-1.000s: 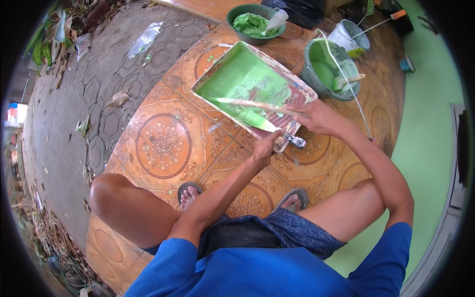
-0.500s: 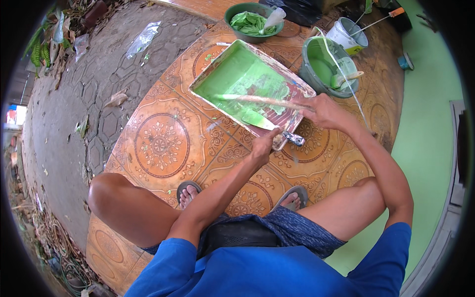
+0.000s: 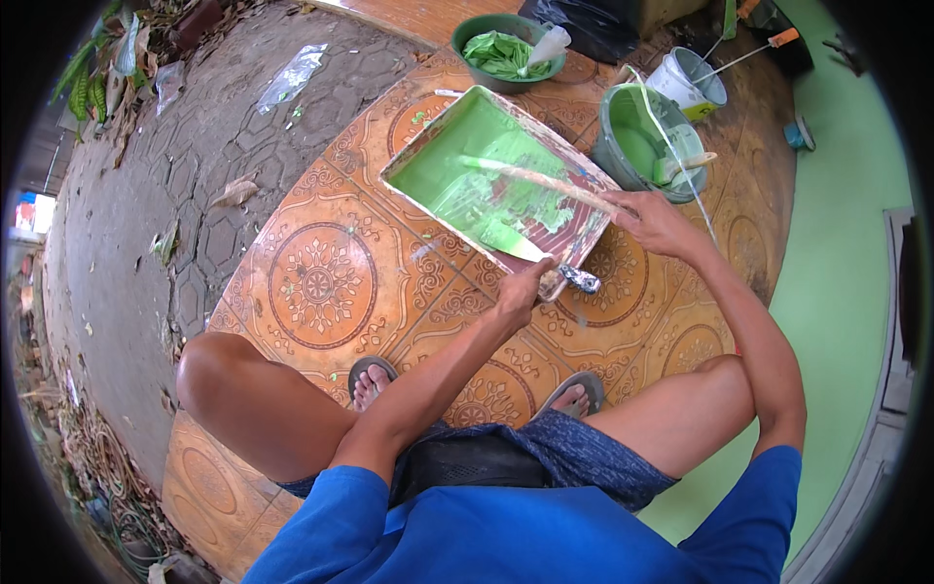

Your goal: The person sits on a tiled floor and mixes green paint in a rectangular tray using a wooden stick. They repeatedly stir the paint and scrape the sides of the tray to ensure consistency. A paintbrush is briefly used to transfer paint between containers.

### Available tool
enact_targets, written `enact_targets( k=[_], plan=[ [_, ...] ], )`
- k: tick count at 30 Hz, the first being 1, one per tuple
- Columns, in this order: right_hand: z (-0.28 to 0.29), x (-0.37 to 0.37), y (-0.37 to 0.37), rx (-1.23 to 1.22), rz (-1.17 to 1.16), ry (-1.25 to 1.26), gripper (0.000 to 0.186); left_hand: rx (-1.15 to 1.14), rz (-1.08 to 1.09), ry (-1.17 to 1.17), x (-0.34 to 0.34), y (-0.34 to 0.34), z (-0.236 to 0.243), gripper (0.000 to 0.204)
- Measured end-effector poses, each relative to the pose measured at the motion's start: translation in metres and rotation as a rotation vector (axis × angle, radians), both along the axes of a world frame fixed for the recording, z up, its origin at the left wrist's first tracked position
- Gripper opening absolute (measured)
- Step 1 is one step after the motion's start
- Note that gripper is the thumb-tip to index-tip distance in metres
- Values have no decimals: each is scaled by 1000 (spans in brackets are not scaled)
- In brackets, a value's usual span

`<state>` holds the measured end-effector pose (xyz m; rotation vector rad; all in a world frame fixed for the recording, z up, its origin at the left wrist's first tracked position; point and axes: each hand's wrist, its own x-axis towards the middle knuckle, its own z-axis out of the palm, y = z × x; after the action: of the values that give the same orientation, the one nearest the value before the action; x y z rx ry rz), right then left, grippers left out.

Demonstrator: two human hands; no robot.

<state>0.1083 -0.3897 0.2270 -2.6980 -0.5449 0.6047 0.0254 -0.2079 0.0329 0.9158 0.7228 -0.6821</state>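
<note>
A paint tray [image 3: 584, 170] with white, paint-crusted rims lies on the tiles, its bed coated in light green paint. My left hand [image 3: 523, 289] is closed around its near corner, thumb over the rim. Beside that thumb a flat tool [image 3: 506, 240], a scraper or brush, rests across the corner; its blade end is green, its speckled handle juts outside. Whether my fingers also pinch it is hidden. My right hand [image 3: 662, 222] grips one end of a pale wooden stick [image 3: 540, 181] above the tray's right rim. The stick's green-wet tip reaches over the paint.
Right of the tray stands a bucket of green paint [image 3: 623, 161] with a brush [image 3: 681, 167] at its rim. Behind it is a white pail [image 3: 687, 80] with sticks. A green basin [image 3: 462, 58] holds green cloth or plastic. A light green wall [image 3: 846, 292] borders the right.
The stick's tip has moved right and away from me across the tray, my right hand shifting slightly right with it. My left hand stays at the tray corner.
</note>
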Motion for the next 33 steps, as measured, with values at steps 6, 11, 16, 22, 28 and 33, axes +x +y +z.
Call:
enact_targets(
  k=[6, 11, 16, 22, 28, 33],
  plan=[
    [0, 3, 2, 21, -144, 50, 40, 16, 7, 16, 2, 2, -12, 42],
    [3, -3, 5, 101, -346, 307, 32, 24, 3, 0, 1, 0, 1, 42],
    [8, -9, 8, 158, -437, 322, 30, 21, 10, -2, 1, 1, 2, 42],
    [-10, 0, -4, 103, -319, 181, 35, 46, -17, -11, 0, 0, -12, 65],
    [1, -5, 1, 106, -382, 415, 30, 26, -7, -16, -2, -2, -8, 57],
    [-17, 6, -13, 154, -369, 327, 37, 27, 11, -33, -2, -4, -14, 63]
  ],
)
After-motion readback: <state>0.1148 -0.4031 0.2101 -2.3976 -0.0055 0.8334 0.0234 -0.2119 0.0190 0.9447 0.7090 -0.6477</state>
